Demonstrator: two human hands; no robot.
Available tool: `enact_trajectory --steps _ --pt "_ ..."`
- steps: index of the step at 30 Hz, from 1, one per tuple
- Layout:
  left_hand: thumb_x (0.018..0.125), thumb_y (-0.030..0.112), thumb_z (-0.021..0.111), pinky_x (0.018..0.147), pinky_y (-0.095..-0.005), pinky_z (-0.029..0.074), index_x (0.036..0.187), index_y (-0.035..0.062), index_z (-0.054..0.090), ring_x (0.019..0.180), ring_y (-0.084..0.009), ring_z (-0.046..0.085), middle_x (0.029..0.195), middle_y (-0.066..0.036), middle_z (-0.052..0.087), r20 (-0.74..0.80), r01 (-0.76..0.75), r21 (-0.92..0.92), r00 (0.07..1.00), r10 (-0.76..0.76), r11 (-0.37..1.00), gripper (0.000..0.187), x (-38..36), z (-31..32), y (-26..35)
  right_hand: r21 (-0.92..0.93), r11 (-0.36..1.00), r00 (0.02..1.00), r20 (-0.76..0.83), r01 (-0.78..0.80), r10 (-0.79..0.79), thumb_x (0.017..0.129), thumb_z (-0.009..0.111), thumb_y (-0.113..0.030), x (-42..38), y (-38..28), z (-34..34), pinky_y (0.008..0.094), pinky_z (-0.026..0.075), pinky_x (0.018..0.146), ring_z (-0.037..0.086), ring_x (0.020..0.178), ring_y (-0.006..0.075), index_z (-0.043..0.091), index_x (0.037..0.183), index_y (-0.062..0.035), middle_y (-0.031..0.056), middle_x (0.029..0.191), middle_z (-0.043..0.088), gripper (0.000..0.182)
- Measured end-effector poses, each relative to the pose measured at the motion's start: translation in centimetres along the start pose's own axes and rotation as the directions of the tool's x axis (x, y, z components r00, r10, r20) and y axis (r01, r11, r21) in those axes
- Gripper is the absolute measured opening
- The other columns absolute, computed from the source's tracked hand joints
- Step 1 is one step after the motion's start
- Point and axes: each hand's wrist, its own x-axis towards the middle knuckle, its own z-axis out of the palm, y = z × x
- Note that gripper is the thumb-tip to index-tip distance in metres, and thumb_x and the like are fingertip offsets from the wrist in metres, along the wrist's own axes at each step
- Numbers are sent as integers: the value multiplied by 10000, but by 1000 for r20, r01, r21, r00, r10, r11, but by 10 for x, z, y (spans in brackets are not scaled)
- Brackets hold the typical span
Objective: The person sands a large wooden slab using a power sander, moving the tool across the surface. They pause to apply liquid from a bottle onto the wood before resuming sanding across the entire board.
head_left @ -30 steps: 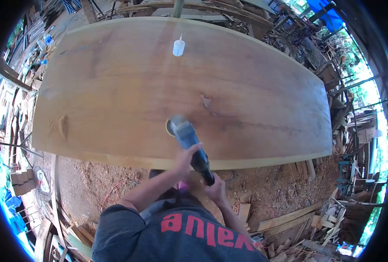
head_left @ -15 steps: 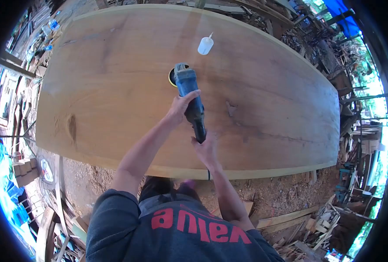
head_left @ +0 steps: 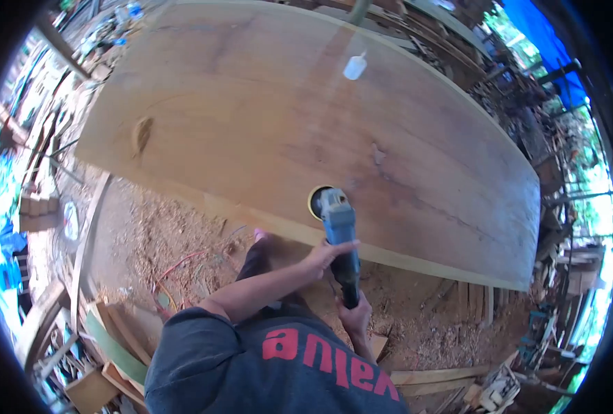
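Observation:
A blue angle grinder [head_left: 339, 219] with a black, yellow-rimmed sanding pad [head_left: 316, 202] is in both my hands. My left hand [head_left: 327, 258] wraps round the middle of its body, thumb across the top. Behind it, my right hand [head_left: 355, 314] grips the dark rear handle. The pad lies on the large wooden slab [head_left: 230, 117], close to its near edge, while the grinder's body reaches back over that edge. Toward the slab's far side stands a white bottle [head_left: 355, 67] with a thin nozzle.
A small heap of sawdust [head_left: 141, 134] sits on the slab's left end. Shavings and a reddish cord [head_left: 175, 265] cover the ground at my left. Wood offcuts [head_left: 500, 386] are piled at lower right, boards [head_left: 120, 338] at lower left. A post [head_left: 359, 12] rises beyond the slab.
The grinder has come back toward me, from the slab's middle to its near edge, with both hands still on it. My view has turned and shifted, so the slab appears tilted.

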Motion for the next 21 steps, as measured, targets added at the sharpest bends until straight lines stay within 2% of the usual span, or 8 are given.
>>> enact_trajectory --steps 3,7,9,10,13,18,20,21 --pt "725 396 797 864 -345 482 1132 45 585 928 -178 622 1001 -82 652 22 23 65 999 -25 998 578 -22 -10 -29 -15 989 985 89 -150 151 741 745 -221 -31 29 -7 356 485 637 637 660 227 609 880 -20 154 712 630 280" --pt "731 375 794 883 -353 467 1137 40 583 964 -184 612 1020 -80 649 33 58 71 998 -61 996 568 -34 -18 -5 38 990 988 78 -137 134 733 742 -249 -28 4 4 376 489 665 654 701 267 620 906 -16 180 739 637 315" --pt "736 369 787 841 -373 504 1112 36 574 929 -207 631 1000 -96 650 47 23 10 999 -23 1000 546 -31 -28 15 40 996 996 46 -74 72 736 727 -219 -11 -11 19 358 487 667 639 703 230 622 917 -14 156 743 640 293" --pt "736 369 787 841 -373 504 1112 36 574 929 -207 631 1000 -96 650 55 18 16 998 -19 1000 546 -26 -37 30 35 999 999 30 -21 20 739 712 -189 2 -22 30 340 484 669 624 705 193 625 928 -12 132 747 642 274" --pt "753 328 776 688 -341 551 1046 22 576 767 -210 675 886 -107 665 -27 -29 8 999 29 1000 468 -5 -63 89 -2 999 997 55 -45 45 745 724 -194 43 -76 64 359 491 698 645 742 221 618 971 -1 170 792 653 315" --pt "754 386 761 753 -354 545 1046 24 571 762 -202 665 864 -95 661 36 -173 59 985 171 983 503 65 -106 196 96 993 997 4 72 -72 779 730 -190 131 -161 128 389 490 641 659 734 289 572 984 7 193 781 642 325" --pt "759 410 749 727 -354 550 1008 16 580 749 -209 671 828 -104 660 25 -172 111 985 171 979 495 81 -116 240 158 975 984 108 -156 140 789 726 -184 165 -198 142 374 475 612 615 662 238 559 993 -2 154 734 614 321" --pt "753 424 749 715 -353 551 992 16 585 740 -211 672 819 -107 660 41 -190 91 982 187 978 501 93 -121 256 166 984 996 66 -68 58 792 723 -182 186 -188 159 372 467 598 587 634 225 555 1004 -5 141 714 598 323"
